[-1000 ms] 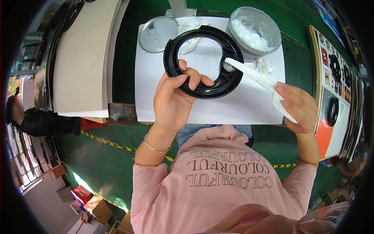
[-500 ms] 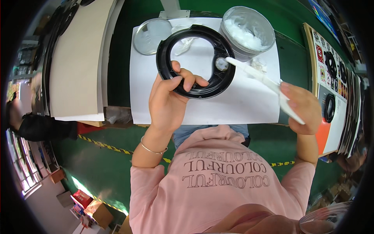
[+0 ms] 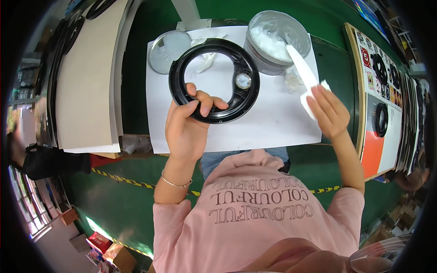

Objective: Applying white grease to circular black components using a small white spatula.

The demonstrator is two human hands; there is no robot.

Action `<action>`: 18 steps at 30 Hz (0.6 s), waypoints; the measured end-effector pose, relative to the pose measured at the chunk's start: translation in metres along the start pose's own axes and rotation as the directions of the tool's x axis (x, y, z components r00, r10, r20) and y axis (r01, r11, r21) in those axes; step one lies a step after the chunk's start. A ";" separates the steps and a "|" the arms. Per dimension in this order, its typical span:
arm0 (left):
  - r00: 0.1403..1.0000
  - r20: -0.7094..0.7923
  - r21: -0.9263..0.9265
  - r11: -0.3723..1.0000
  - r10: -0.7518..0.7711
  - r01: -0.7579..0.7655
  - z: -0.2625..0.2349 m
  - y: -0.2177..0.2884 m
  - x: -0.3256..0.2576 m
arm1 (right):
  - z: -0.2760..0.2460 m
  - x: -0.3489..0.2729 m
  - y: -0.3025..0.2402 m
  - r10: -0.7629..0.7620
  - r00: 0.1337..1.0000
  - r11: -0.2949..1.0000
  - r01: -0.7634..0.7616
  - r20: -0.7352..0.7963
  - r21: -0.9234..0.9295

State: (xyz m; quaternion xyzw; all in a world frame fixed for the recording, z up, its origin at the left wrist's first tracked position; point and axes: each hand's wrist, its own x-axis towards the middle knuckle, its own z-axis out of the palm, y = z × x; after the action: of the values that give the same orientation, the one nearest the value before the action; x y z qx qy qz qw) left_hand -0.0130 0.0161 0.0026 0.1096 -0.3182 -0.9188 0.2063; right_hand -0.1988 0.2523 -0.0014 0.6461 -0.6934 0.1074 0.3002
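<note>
Now white spatula (image 3: 300, 64) has shifted from black ring (image 3: 247, 98) to tub (image 3: 261, 60) near far edge of desk (image 3: 336, 68); ring work looks paused. Left hand (image 3: 187, 125) grips ring above mid-desk, right hand (image 3: 330, 111) the spatula.

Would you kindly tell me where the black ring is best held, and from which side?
I'd grip the black ring by its near-left rim, coming from the near side, as the left hand does: the open centre likely gives room to wrap the rim, and this spot avoids the pale-filled round pocket on the right.
</note>
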 end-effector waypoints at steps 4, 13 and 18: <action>1.000 0.001 0.022 1.000 0.014 -0.014 -0.003 0.001 0.002 | -0.032 -0.017 -0.005 0.032 0.999 0.999 -0.032 0.043 0.001; 0.991 0.091 0.180 0.978 0.095 -0.110 0.004 -0.005 -0.001 | -0.041 -0.012 0.000 0.939 0.232 -0.108 -0.499 0.252 0.860; 0.977 0.124 0.360 0.909 0.176 -0.210 0.009 -0.007 -0.005 | -0.045 -0.005 -0.006 0.861 0.469 0.117 -0.559 0.197 0.821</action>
State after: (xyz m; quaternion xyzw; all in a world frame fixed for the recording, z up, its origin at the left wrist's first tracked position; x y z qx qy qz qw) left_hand -0.0132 0.0282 0.0056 0.0738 -0.5040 -0.8212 0.2574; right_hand -0.1804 0.2799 0.0303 0.2503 -0.7214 0.6456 -0.0099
